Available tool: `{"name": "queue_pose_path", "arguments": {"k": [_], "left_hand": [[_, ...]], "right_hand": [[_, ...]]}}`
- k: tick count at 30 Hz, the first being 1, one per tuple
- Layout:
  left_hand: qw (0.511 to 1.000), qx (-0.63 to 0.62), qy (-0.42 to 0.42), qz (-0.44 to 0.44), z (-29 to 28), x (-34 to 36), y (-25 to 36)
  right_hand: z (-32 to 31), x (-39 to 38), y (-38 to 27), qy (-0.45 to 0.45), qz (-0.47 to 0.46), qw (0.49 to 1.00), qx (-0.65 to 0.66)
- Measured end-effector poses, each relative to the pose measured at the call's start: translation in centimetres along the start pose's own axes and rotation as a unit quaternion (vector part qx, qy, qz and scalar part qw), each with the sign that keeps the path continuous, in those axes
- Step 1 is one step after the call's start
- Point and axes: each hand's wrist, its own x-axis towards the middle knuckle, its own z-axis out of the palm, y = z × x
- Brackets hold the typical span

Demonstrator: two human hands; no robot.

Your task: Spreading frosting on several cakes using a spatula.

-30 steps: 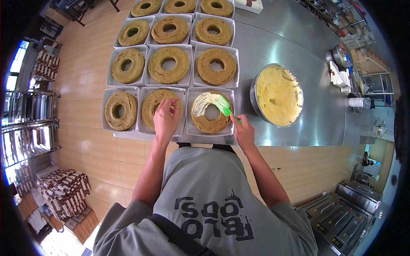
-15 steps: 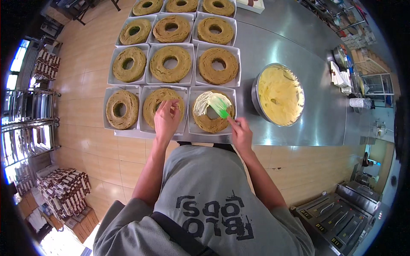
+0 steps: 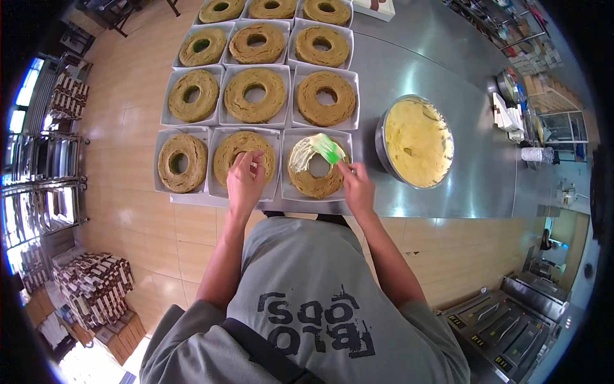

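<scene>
My right hand (image 3: 359, 192) is closed round a green spatula (image 3: 331, 152). Its blade, smeared with white cream, presses on the top of the front-right ring cake (image 3: 314, 186). Cream (image 3: 300, 153) covers the upper left of that ring; its lower part is bare brown. Over the front-middle ring cake (image 3: 225, 157) hangs my left hand (image 3: 246, 185), with loosely bent fingers apart and nothing in them. Whether it touches the cake I cannot tell. Each cake sits in a white square box. Right of the boxes stands a metal bowl (image 3: 378, 144) of pale yellow cream (image 3: 419, 144).
Several more boxed ring cakes (image 3: 256, 96) stand in rows behind, on the steel table (image 3: 467, 173). Farther right are another metal bowl (image 3: 507, 82) and white boxes (image 3: 508, 118). A brown-and-white stack (image 3: 93, 281) is on the left, ovens (image 3: 505, 333) at lower right.
The spatula and my right hand have shifted slightly up and left over the cake's top right. My left hand has come a little left and stays above the middle cake.
</scene>
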Motion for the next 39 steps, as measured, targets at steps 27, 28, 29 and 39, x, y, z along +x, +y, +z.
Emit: {"name": "queue_pose_path", "arguments": {"k": [27,28,29,39], "left_hand": [[1.0,-0.01,0.008,-0.003,-2.0,-0.7,-0.9],[1.0,-0.01,0.009,0.0,-2.0,-0.9,-1.2],[1.0,-0.01,0.01,0.002,-2.0,-1.2,-1.3],[0.999,-0.033,0.014,-0.025,-2.3,-1.5,-0.9]], "right_hand": [[2.6,-3.1,-1.5,-0.037,0.038,0.984,0.172],[2.6,-2.9,-1.2,-0.011,0.049,0.985,0.167],[2.5,-3.1,-1.1,0.015,0.059,0.985,0.162],[1.3,-6.0,-2.1,-0.056,0.002,0.98,0.193]]}}
